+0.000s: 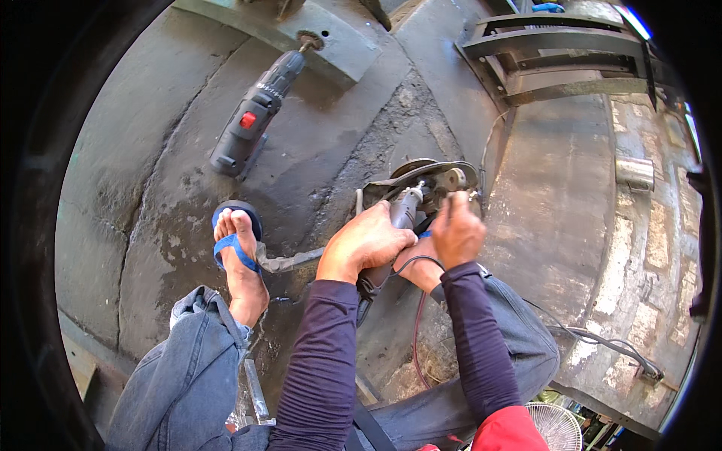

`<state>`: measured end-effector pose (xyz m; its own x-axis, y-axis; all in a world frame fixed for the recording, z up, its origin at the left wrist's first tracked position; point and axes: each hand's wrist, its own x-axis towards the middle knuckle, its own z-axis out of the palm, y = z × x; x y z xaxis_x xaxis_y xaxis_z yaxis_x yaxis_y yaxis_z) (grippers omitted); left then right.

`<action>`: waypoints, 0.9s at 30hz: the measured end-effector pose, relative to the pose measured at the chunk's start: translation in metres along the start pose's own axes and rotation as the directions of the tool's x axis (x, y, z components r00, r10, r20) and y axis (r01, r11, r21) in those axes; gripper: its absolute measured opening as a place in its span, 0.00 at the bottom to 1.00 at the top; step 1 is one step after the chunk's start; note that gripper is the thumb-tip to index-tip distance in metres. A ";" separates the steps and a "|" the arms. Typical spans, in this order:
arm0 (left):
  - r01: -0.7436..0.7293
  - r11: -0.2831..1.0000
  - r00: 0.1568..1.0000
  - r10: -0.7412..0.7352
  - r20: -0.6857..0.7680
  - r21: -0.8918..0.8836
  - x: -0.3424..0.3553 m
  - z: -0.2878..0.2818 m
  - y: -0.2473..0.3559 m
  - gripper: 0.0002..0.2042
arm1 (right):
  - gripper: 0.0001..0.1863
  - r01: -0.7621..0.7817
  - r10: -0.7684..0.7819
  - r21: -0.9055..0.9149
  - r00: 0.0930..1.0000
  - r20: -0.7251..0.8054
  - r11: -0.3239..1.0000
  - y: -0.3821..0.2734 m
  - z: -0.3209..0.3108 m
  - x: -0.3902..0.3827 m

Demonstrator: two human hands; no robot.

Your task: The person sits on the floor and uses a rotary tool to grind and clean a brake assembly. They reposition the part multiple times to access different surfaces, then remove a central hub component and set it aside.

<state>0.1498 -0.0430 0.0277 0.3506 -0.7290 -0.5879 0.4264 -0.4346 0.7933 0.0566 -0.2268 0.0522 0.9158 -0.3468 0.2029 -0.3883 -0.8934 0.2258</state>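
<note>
My left hand (367, 242) is wrapped round a grey handheld power tool (406, 204) with a metal shaft at its front. My right hand (460, 231) is closed just right of the tool, below a small round metal piece (455, 178); what its fingers grip is unclear. Behind both hands lies a curved dark metal assembly (380, 186), partly hidden by them and the tool. A black cord loops below the tool, near my sandalled right foot (423, 267).
A drill (247, 124) lies up left by a metal plate (350, 52). My left foot (247, 274) is beside an angled bar (289, 261). At right stand a black metal frame (553, 45), a metal cylinder (633, 171) and bricks (656, 240); a fan (553, 427) is below.
</note>
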 end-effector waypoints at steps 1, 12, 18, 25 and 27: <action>-0.012 1.000 1.000 0.012 0.005 -0.014 0.000 0.001 0.001 0.35 | 0.05 0.047 -0.047 0.023 0.999 -0.004 0.999 0.001 -0.002 0.000; 0.022 1.000 1.000 -0.022 0.020 -0.001 0.000 0.001 0.007 0.36 | 0.07 -0.012 0.009 0.121 1.000 0.025 0.993 -0.003 -0.017 0.007; 0.038 0.999 0.999 -0.038 -0.008 0.027 0.002 0.003 0.008 0.35 | 0.06 -0.025 0.032 0.127 0.998 -0.054 0.992 -0.006 -0.018 0.003; 0.009 1.000 1.000 -0.009 -0.010 0.005 0.002 0.002 0.007 0.35 | 0.08 -0.012 0.016 0.105 0.999 -0.038 0.994 -0.008 -0.024 0.009; 0.020 1.000 1.000 -0.020 0.002 -0.003 0.002 0.003 0.007 0.36 | 0.08 0.072 -0.072 0.088 0.997 -0.001 0.994 -0.009 -0.023 0.010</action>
<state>0.1514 -0.0491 0.0321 0.3403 -0.7212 -0.6034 0.4360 -0.4475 0.7808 0.0668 -0.2157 0.0737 0.9412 -0.2814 0.1871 -0.3111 -0.9376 0.1551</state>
